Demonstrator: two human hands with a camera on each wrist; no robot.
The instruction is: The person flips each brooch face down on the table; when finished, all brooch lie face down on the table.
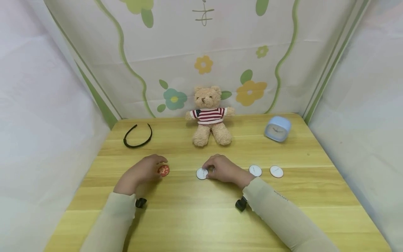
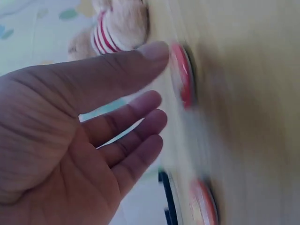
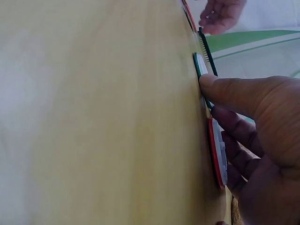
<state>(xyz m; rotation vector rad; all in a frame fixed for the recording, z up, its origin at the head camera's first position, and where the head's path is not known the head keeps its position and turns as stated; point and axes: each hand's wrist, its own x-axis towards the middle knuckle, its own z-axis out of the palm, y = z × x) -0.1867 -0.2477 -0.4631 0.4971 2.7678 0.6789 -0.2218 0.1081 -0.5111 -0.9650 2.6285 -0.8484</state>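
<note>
One right hand point(image 1: 224, 168), pinching white disc point(image 1: 201, 173) at its nine o'clock. One left hand point(image 1: 143, 171), fingers relaxed; red disc point(image 1: 163, 170) nearest, three o'clock, thumb contact uncertain through blur. Teddy bear point(image 1: 210, 116) beyond, right hand's eleven o'clock.

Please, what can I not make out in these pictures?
Head: white disc, partly hidden by the right hand.
Head: light-blue clock, exact time too small to read.
Left wrist: lower red disc, blurred, cut off by bottom edge.
Left wrist: teddy bear, cut off by top edge.
</note>
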